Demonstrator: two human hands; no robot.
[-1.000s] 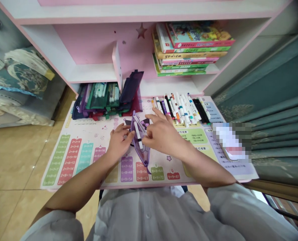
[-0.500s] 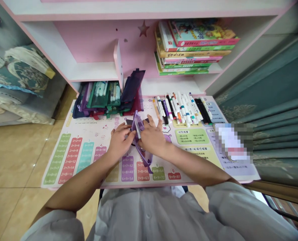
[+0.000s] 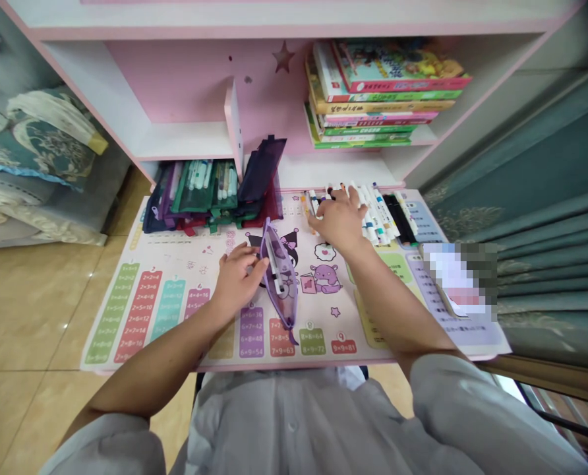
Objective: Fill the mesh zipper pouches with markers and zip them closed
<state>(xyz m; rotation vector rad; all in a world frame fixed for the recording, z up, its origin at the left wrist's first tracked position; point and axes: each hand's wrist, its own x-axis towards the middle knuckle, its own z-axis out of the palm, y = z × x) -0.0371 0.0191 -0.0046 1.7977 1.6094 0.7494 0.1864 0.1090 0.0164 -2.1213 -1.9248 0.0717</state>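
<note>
My left hand (image 3: 237,277) rests at the left edge of a purple mesh zip pouch (image 3: 280,277), its fingertips pressed against the pouch. Inside the see-through pouch lies a white marker pen (image 3: 275,266). Farther forward, my right hand (image 3: 341,221) sits spread over a pile of colored marker pens (image 3: 380,214), with its fingertips among them. No pen shows in its grip, though the hand hides part of the pile. Beneath the pouch and both hands lies a pink printed desk mat (image 3: 170,310) with multiplication tables.
Several filled dark pencil pouches (image 3: 192,198) stand at the back of the desk, under a pink-and-white shelf (image 3: 185,86) holding stacked books (image 3: 383,95). A pixelated object (image 3: 459,280) lies at the right, beside a teal curtain (image 3: 536,191). Tiled floor lies left.
My right hand has left the pouch and moved forward and right onto the marker pens. The pouch now lies with the pen inside it, and my left hand has barely moved.
</note>
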